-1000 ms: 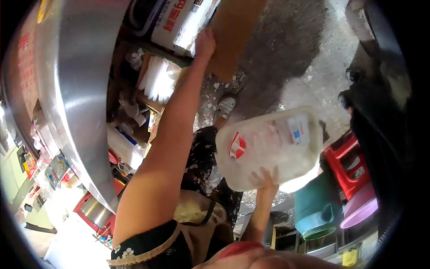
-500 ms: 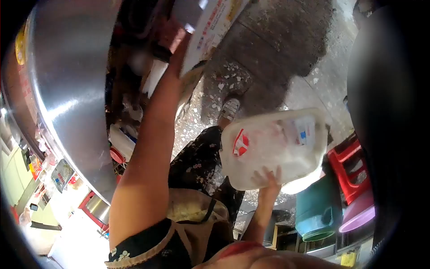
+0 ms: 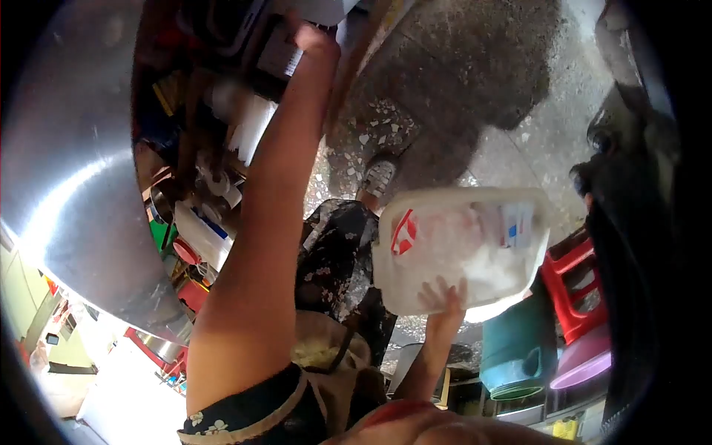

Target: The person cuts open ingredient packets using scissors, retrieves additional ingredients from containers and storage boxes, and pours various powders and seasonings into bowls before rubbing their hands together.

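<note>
My right hand [image 3: 443, 300] holds a whitish translucent plastic tub [image 3: 460, 285] by its near edge, fingers spread against the plastic. Red-and-white wrapping [image 3: 404, 233] and a white packet with a blue mark [image 3: 513, 226] show in the tub. My left arm stretches up the view beside the steel counter. At its end, my left hand [image 3: 317, 38] is among dark shelving, close to a pale panel [image 3: 322, 10] and a dark item with a white label [image 3: 280, 50]. Its fingers are partly hidden and blurred, so a grip cannot be made out.
A large steel surface [image 3: 70, 156] curves along the left, with cluttered bottles and containers [image 3: 200, 230] beneath. A red stool [image 3: 571, 289], a teal bucket [image 3: 515, 348] and a purple basin [image 3: 584, 360] are at right. A person in dark clothing [image 3: 638, 193] is at the far right.
The white panel with red print beside my left hand has turned mostly out of sight, exposing the hand and shelf. The tub has shifted slightly right in view, still in my right hand.
</note>
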`<state>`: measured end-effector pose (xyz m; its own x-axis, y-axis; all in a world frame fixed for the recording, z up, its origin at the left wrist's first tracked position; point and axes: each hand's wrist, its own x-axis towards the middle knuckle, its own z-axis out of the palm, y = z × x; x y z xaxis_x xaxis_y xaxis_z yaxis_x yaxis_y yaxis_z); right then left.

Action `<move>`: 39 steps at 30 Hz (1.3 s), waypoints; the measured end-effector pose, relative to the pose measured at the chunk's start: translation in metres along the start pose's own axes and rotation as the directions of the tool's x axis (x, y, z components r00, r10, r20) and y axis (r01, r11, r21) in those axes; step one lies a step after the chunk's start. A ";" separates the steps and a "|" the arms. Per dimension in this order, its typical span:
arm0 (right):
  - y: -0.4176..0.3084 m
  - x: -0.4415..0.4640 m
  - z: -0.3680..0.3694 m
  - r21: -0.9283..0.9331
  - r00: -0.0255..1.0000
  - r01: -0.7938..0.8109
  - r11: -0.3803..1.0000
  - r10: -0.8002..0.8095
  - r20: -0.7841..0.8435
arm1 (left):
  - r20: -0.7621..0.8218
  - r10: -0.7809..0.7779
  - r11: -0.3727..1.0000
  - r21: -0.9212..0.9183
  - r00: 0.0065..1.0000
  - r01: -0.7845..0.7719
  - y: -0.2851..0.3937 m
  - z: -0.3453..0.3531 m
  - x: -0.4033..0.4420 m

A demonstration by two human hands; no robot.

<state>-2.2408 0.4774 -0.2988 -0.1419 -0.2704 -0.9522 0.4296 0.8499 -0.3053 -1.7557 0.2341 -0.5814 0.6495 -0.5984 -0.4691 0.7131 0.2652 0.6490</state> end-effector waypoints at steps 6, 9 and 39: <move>-0.006 -0.008 -0.004 -0.025 1.000 -0.031 0.999 0.031 -0.005 | 0.305 0.172 0.792 0.523 0.937 -0.315 0.067 0.020 0.043; -0.008 -0.009 0.002 -0.061 1.000 0.000 0.998 0.000 0.002 | 0.455 0.124 0.381 0.799 0.882 -0.466 0.081 0.041 0.046; -0.021 -0.008 0.006 -0.024 0.999 0.040 0.999 -0.039 0.032 | 0.133 -0.103 -0.929 0.341 0.986 -0.143 0.102 0.126 -0.140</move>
<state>-2.2436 0.4589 -0.2851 -0.1304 -0.3177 -0.9392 0.4018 0.8490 -0.3430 -1.8070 0.2495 -0.3736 0.5321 -0.7173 -0.4497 -0.8452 -0.4189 -0.3319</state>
